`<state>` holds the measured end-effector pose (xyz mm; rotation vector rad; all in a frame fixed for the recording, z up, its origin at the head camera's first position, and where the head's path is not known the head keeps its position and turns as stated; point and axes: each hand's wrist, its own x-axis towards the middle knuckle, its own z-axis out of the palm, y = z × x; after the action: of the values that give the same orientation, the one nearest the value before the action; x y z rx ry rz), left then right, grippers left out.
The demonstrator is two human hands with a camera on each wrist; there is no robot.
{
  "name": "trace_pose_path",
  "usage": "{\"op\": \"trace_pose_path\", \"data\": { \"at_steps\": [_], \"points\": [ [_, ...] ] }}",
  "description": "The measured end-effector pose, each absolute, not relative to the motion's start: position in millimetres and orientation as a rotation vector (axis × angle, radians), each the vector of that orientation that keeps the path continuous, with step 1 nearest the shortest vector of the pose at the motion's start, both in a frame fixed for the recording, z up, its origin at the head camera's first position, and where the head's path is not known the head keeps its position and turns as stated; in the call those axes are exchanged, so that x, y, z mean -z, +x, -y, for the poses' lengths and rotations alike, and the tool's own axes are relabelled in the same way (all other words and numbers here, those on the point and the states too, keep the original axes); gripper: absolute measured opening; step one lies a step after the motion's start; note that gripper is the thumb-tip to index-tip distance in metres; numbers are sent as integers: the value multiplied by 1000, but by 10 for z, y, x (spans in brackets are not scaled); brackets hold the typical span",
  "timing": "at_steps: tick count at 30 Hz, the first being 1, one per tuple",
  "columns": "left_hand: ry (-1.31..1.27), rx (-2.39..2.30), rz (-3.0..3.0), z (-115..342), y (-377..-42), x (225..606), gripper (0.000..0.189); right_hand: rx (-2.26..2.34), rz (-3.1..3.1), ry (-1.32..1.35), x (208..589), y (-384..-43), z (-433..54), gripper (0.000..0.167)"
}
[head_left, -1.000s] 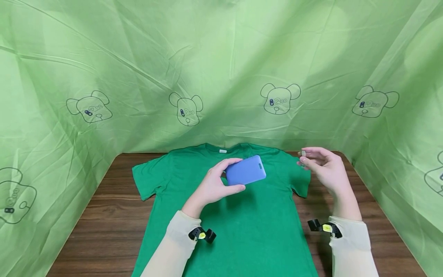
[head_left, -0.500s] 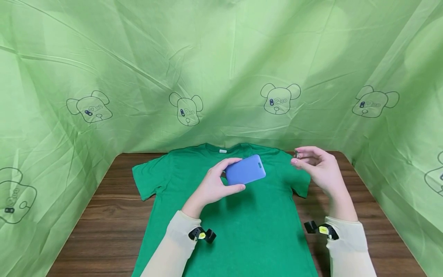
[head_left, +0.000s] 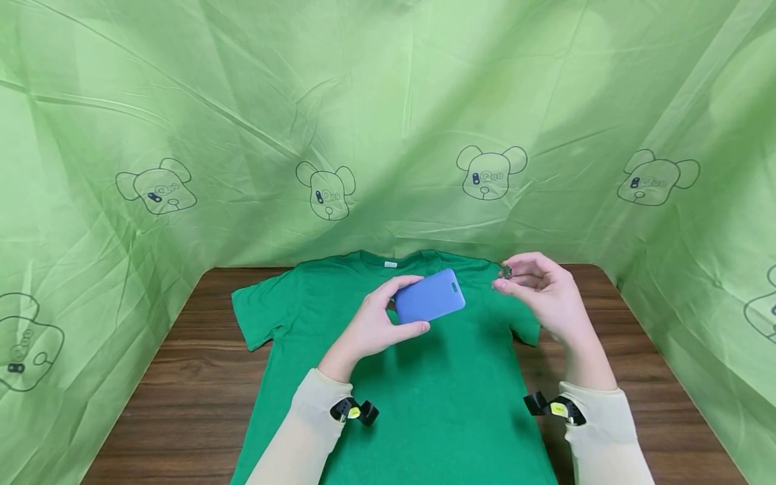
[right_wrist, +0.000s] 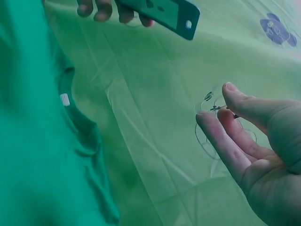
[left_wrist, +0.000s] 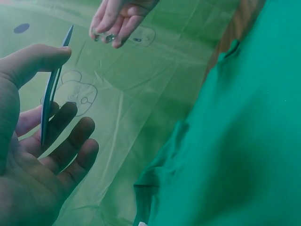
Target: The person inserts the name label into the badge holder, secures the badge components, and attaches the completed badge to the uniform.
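**Over the bench [head_left: 182, 384], a blue card holder [head_left: 432, 298] and a tiny clip-like bit [head_left: 506, 271]**

On my head feed, the left hand [head_left: 382, 323] is clamped on the blue card holder, slotted end facing the other hand. It's up above the chest of a green T-shirt [head_left: 424, 417], whose collar [head_left: 405, 263] lies by the bench's far edge. Right hand [head_left: 548, 289] pinches the tiny clip-like bit near the sleeve [head_left: 526, 316] toward the bench's far right corner. I can't make out its exact shape. The two pieces are apart.
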<state>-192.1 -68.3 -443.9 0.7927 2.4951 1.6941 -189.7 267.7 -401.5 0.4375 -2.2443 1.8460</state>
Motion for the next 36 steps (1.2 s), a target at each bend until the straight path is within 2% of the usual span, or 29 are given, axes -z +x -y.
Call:
{"op": "trace_pose_path", "data": {
  "at_steps": [9,36],
  "points": [
    [804,-1701,-2492,682,-1914,4435,75,-1838,2234,594,3998,-1868,-2547,27],
    [828,-1707,-2462,672,-1896,4409,74,-1893,2237,597,3992,-1792,-2232,27]
  ]
}}
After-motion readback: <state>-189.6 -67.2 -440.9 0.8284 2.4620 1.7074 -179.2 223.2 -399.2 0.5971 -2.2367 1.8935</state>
